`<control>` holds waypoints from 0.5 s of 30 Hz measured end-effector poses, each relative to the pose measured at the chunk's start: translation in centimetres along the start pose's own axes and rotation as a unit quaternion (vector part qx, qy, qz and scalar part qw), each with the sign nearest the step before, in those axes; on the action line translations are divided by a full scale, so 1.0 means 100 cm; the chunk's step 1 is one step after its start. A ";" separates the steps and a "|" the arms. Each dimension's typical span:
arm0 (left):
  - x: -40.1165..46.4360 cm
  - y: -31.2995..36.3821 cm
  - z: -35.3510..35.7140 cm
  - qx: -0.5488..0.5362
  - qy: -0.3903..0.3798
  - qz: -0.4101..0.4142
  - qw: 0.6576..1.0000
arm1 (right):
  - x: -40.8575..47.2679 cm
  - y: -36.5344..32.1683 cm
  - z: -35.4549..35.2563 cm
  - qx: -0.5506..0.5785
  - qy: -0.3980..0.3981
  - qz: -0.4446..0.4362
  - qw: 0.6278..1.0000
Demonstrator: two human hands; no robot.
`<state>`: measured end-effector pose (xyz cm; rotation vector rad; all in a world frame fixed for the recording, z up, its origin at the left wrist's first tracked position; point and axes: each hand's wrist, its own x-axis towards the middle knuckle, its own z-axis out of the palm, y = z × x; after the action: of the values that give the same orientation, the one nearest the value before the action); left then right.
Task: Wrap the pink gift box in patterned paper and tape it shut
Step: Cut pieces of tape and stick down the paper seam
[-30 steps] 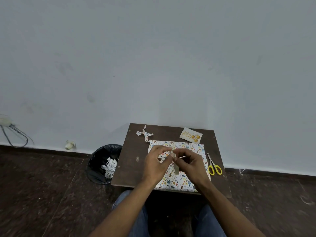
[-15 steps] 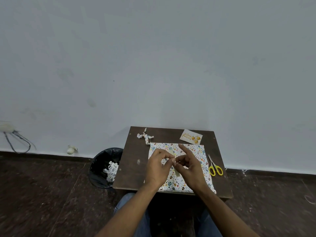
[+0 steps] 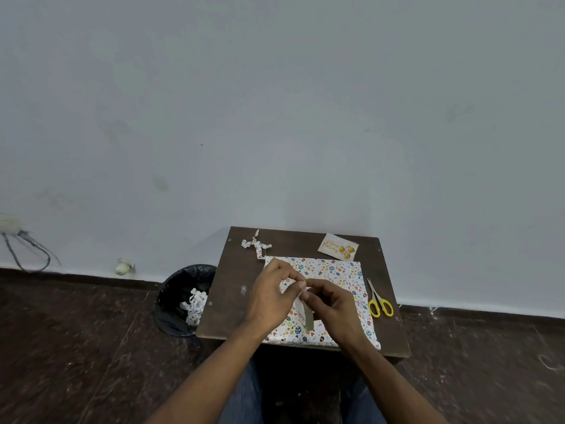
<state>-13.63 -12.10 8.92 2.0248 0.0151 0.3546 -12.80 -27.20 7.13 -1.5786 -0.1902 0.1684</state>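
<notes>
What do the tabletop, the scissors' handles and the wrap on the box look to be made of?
Tabletop: dark brown wood or laminate, matt, with pale screw heads near its edges. Scissors: yellow handles, likely glossy plastic; thin grey blades, probably metal. Wrapping paper: white printed paper, slightly shiny, creased at the edges.

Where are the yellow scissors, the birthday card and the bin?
yellow scissors (image 3: 381, 308), head view, on a yellow handle loop.
birthday card (image 3: 337, 247), head view, middle of its printed face.
bin (image 3: 177, 286), head view, on its black liner inside.
</notes>
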 end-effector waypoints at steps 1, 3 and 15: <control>0.000 0.001 0.000 -0.002 0.002 0.011 1.000 | -0.001 -0.003 0.001 0.010 0.000 0.004 1.000; -0.001 0.002 0.001 -0.011 0.008 0.025 1.000 | -0.002 -0.007 0.002 0.023 0.005 0.012 1.000; -0.017 0.003 0.003 -0.196 0.032 -0.113 0.973 | -0.004 -0.019 0.009 0.016 -0.003 -0.010 1.000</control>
<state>-15.19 -12.79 8.67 1.5996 0.2000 0.2543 -13.42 -26.38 9.03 -1.5437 -0.2065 0.1589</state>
